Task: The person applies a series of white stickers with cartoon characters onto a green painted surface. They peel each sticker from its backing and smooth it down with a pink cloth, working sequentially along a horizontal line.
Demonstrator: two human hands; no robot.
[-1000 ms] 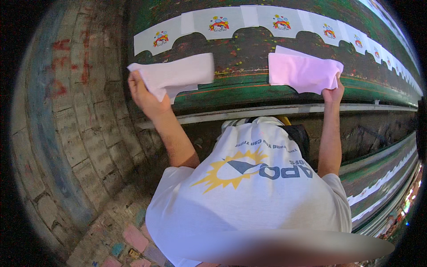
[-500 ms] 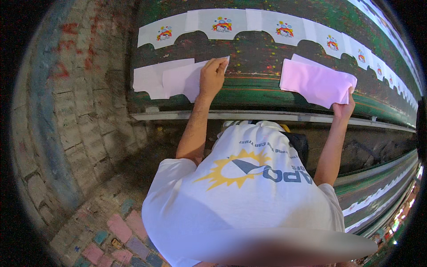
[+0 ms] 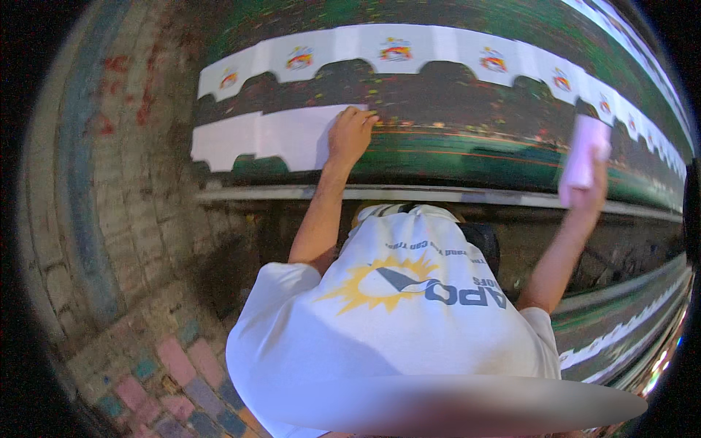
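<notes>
My left hand [image 3: 350, 135] is closed at the upper right corner of a pale fabric piece [image 3: 292, 139] lying flat on the long green-and-dark printing table [image 3: 445, 150]. Another pale piece [image 3: 223, 142] lies beside it at the left, partly overlapped. My right hand [image 3: 593, 182], blurred by motion, grips a pink bundle of fabric pieces [image 3: 584, 150] at the table's right side. Above both hands runs a curved row of white cut pieces [image 3: 343, 47], each with a small colourful printed picture.
A pale rail [image 3: 438, 195] runs along the table's near edge. A second table with white pieces [image 3: 621, 328] stands at the lower right, and a further row shows at the top right. Paved floor [image 3: 124, 219] with painted coloured bricks lies to the left.
My left hand moved right to the piece's far corner, and that piece now lies flat. My right hand carried the pink bundle rightward and turned it upright.
</notes>
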